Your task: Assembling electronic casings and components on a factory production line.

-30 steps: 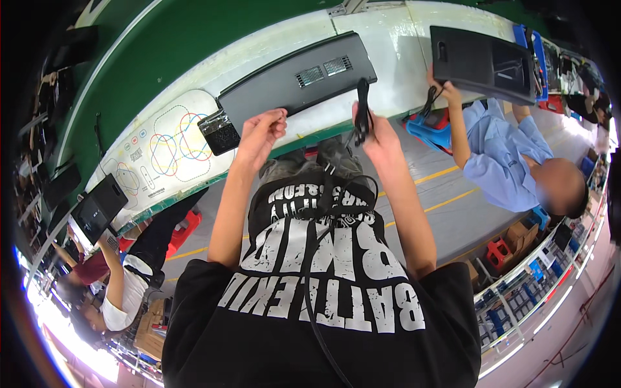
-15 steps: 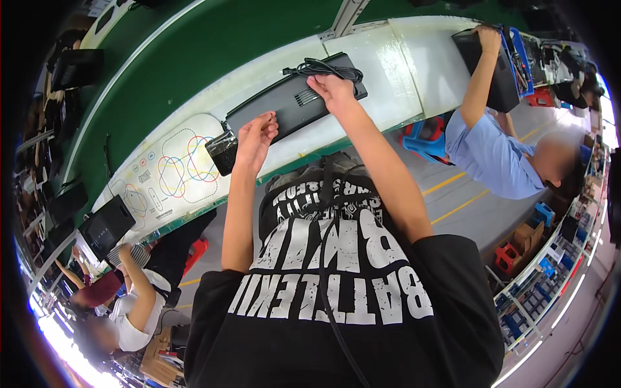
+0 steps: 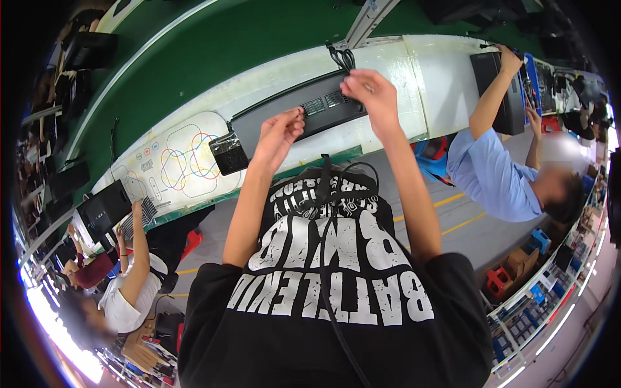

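A long black computer case (image 3: 272,107) with vent grilles lies on the white bench in front of me. My left hand (image 3: 278,136) hovers over its near side, thumb and fingertips pinched together near a vent. Anything small in that pinch is too hidden to name. A coiled black power cable (image 3: 341,57) lies across the right end of the case, its upper part reaching past the far edge. My right hand (image 3: 374,97) is there, its thumb and forefinger closed at the coil, covering part of it. A glossy black panel (image 3: 228,154) adjoins the left end of the case.
A printed white mat (image 3: 184,161) lies to the left on the bench (image 3: 388,71). Beyond it a person handles another black case (image 3: 103,210). At right, a person in a blue shirt (image 3: 491,165) works at a black case (image 3: 498,90). A metal post (image 3: 369,22) rises behind the cable.
The cable coil has swung from lying along the case to lying across it. Both my hands have shifted right along the case, uncovering a second vent grille.
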The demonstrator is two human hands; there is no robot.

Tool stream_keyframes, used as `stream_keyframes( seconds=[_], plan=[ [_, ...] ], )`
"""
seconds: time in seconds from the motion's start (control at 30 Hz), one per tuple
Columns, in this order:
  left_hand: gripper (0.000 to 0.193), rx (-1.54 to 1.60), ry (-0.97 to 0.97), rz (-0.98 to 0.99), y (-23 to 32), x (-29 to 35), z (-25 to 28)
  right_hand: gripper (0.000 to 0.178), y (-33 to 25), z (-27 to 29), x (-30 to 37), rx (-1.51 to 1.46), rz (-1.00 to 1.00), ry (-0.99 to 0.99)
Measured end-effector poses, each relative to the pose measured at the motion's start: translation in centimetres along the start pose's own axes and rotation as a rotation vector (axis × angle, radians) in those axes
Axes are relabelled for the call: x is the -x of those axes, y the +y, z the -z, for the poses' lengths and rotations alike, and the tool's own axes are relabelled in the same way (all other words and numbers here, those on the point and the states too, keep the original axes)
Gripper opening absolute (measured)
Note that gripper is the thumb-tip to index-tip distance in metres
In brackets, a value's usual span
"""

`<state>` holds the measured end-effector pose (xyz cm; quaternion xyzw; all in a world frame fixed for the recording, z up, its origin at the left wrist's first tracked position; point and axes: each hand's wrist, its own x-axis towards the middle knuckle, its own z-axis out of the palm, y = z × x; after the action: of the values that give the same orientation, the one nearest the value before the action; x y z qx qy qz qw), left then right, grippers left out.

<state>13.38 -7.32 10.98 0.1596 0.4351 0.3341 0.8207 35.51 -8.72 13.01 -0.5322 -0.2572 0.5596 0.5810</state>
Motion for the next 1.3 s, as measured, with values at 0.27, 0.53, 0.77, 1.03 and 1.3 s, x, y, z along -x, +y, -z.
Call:
stream_keyframes(
  seconds=[0.27, 0.53, 0.77, 1.03, 1.3],
  plan=[
    [0.019, -0.056, -0.219, 0.05, 0.6, 6.2, -6.6, 0.02, -1.8, -4.3, 8.7, 0.043, 0.321, 0.162],
    [0.018, -0.052, -0.262, -0.011, 1.1, 7.6, -7.9, 0.015, -2.4, -5.4, 9.6, -0.025, 0.407, 0.145],
    [0.021, -0.076, -0.3, -0.08, 1.3, 8.4, -8.0, 0.021, -2.9, -4.4, 9.8, 0.305, 0.682, 0.0],
    [0.024, 0.034, -0.291, 0.003, 1.9, 8.5, -7.8, 0.025, -4.4, -4.7, 10.3, 0.469, 0.719, -0.091],
    [0.018, 0.201, -0.285, 0.108, 1.8, 7.9, -7.4, 0.031, -5.0, -5.3, 10.5, 0.329, 0.62, -0.032]
  ],
)
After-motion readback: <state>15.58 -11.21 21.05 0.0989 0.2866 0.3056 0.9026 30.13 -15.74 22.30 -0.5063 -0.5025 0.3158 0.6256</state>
